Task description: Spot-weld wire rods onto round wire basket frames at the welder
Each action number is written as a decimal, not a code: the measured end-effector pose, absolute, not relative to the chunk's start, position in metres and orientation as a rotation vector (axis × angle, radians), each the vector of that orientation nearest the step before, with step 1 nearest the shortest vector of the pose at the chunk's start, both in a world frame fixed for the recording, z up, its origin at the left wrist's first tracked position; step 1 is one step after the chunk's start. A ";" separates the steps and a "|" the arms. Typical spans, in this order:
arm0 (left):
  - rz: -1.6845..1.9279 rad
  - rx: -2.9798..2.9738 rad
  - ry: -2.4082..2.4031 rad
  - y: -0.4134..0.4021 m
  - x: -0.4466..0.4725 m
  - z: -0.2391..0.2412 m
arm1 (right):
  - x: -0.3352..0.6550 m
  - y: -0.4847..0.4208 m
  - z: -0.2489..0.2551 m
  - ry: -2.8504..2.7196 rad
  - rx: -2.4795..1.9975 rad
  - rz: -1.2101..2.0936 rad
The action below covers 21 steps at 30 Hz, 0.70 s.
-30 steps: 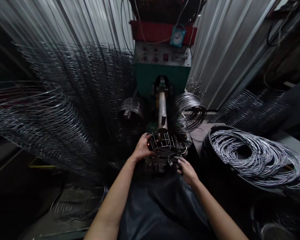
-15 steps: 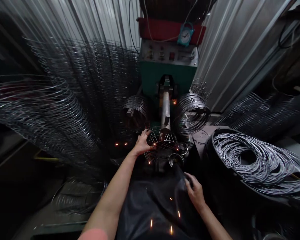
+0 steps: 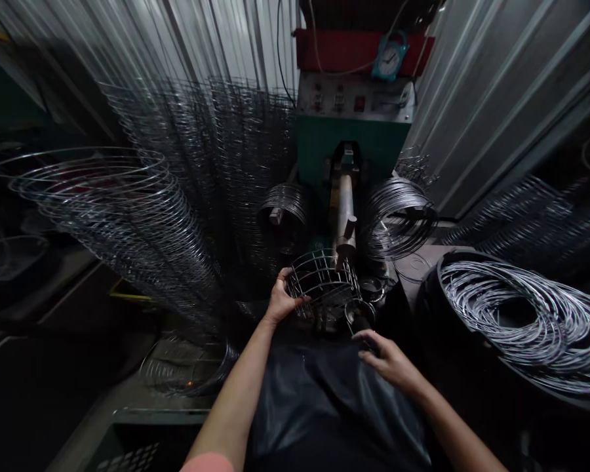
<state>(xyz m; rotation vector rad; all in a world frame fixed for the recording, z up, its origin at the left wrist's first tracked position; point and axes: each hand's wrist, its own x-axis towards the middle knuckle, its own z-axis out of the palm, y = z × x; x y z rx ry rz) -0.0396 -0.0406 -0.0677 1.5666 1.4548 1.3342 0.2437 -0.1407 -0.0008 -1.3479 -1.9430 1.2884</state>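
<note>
My left hand (image 3: 284,301) grips the left side of a round wire basket (image 3: 319,278), thumb on the near rim. The basket sits tilted under the metal arm (image 3: 345,216) of a green welding machine (image 3: 319,147), whose tip reaches its far right side. Closer to me, my right hand (image 3: 386,357) has its fingers wrapped around a dark handle-like piece (image 3: 361,323), partly hidden by the fingers. Just beyond it are small metal rings (image 3: 372,287).
Tall stacks of wire rings (image 3: 142,216) lean on the left. Wire coils (image 3: 398,219) hang on both sides of the arm. A black tub (image 3: 435,308) of loose wire rings stands at right. A dark crate (image 3: 152,414) is at lower left. A blue clock (image 3: 389,58) hangs above.
The flying sparks have almost all gone. The basket appears turned, its open wire side more toward me. My right hand has moved up closer to the rings. The view has shifted left.
</note>
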 end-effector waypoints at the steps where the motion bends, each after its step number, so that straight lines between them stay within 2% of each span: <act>1: 1.292 1.669 1.448 -0.049 -0.043 -0.059 | 0.233 -0.132 0.019 -1.994 -1.269 1.377; 5: 1.038 2.069 1.439 -0.080 -0.043 -0.029 | 0.192 -0.097 0.057 -2.067 -1.174 1.640; 7: 0.912 2.178 1.454 -0.090 -0.036 -0.018 | 0.176 -0.086 0.054 -2.163 -1.305 1.479; 10: 0.803 2.234 1.495 -0.094 -0.025 -0.008 | 0.163 -0.084 0.037 -2.337 -1.476 0.927; 12: 0.768 2.242 1.510 -0.092 -0.020 -0.003 | 0.164 -0.089 0.027 -2.423 -1.428 0.695; 21: 0.721 2.259 1.468 -0.076 -0.013 -0.003 | 0.192 -0.091 0.017 -2.561 -1.180 0.578</act>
